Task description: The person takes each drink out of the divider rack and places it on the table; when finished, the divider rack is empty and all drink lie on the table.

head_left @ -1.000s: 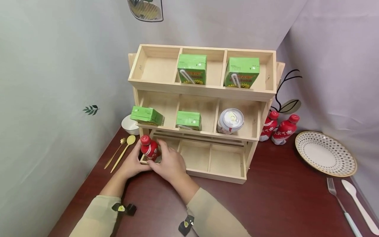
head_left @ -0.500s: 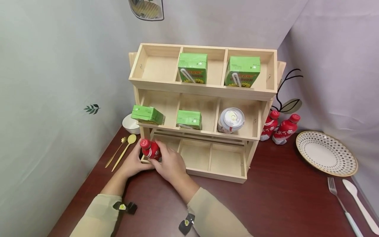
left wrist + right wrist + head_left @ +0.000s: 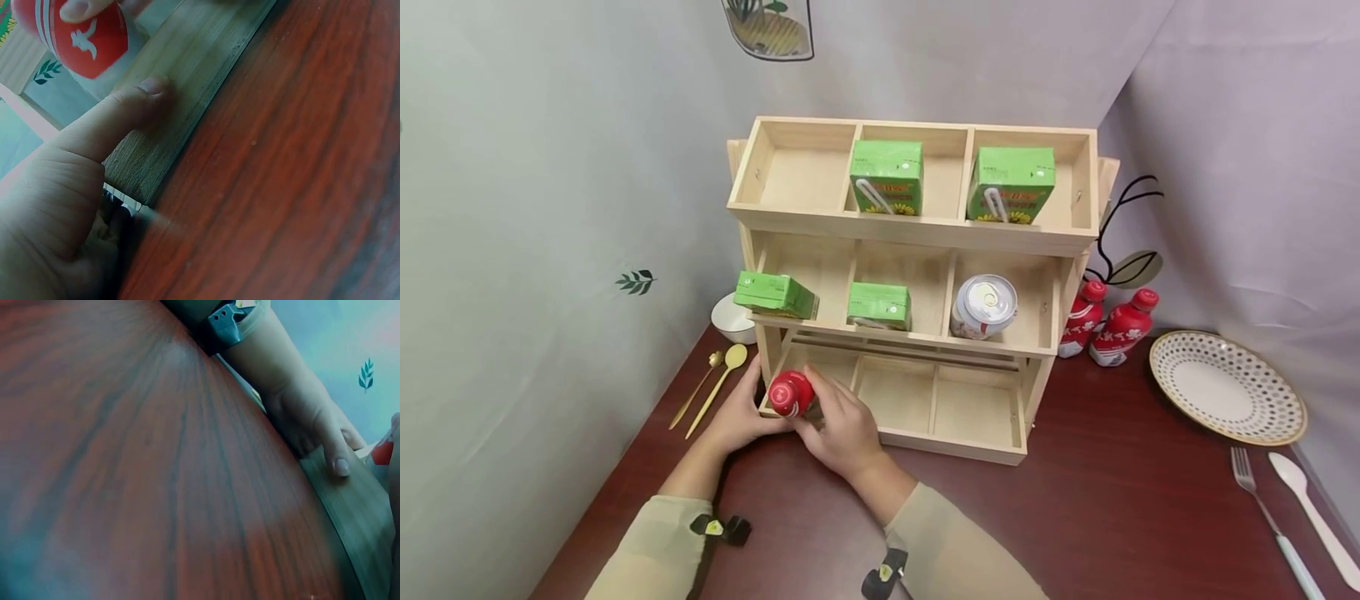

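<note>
In the head view my right hand (image 3: pixel 846 429) holds a small red bottle (image 3: pixel 792 393) between thumb and fingers, over the left compartment of the rack's bottom tier. Its red cap points towards the head camera; most of the body is hidden beneath it. The left wrist view shows white stripes and a white figure on the bottle (image 3: pixel 87 47). My left hand (image 3: pixel 741 418) grips the left front corner of the wooden rack (image 3: pixel 951 444), thumb (image 3: pixel 134 103) flat on the front board, fingers round the side. Whether the bottle touches the compartment floor, I cannot tell.
Green drink cartons (image 3: pixel 886 175) and a can (image 3: pixel 985 306) stand on the upper tiers. Two more red bottles (image 3: pixel 1122 329) are right of the rack, near a dotted plate (image 3: pixel 1225 387), fork (image 3: pixel 1255 487) and white spoon (image 3: pixel 1311 508). Left lie gold spoons (image 3: pixel 718 387) and a white bowl (image 3: pixel 732 319).
The bottle's cap has swung towards the head camera and slightly right. My right hand has shifted a little right and down with it. The left hand stays at the rack's corner.
</note>
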A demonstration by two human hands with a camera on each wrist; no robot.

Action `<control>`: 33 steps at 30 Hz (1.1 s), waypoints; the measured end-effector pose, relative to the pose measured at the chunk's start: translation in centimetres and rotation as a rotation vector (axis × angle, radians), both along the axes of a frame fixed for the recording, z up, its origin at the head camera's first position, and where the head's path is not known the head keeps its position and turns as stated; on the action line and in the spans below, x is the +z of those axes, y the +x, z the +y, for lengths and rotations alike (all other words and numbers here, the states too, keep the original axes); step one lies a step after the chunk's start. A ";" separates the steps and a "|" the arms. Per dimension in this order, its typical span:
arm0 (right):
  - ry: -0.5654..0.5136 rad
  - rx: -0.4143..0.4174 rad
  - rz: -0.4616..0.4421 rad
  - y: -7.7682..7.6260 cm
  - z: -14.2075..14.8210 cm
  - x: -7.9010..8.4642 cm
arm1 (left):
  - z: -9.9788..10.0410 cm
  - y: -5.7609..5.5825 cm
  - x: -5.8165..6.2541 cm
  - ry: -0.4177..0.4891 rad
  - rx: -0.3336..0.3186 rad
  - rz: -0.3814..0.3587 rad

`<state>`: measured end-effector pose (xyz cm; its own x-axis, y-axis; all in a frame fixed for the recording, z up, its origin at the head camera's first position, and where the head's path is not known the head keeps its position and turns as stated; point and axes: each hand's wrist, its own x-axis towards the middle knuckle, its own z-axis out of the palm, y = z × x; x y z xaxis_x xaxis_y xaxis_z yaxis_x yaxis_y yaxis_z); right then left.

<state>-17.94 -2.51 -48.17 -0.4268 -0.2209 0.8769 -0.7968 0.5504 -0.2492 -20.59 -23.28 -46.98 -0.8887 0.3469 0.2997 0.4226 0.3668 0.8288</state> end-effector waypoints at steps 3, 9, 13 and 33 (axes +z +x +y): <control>-0.012 0.039 0.036 0.2 0.2 -0.1 | 0.0 0.1 0.1 0.011 -0.004 -0.008; -0.023 0.062 0.064 0.7 0.9 -0.1 | 0.1 0.1 0.0 0.015 -0.004 -0.021; -0.009 0.073 0.091 1.1 1.2 0.0 | 0.0 0.3 0.0 0.022 0.001 -0.035; -0.043 0.110 0.115 3.0 6.4 -0.2 | 0.2 0.5 0.2 -0.029 0.054 -0.035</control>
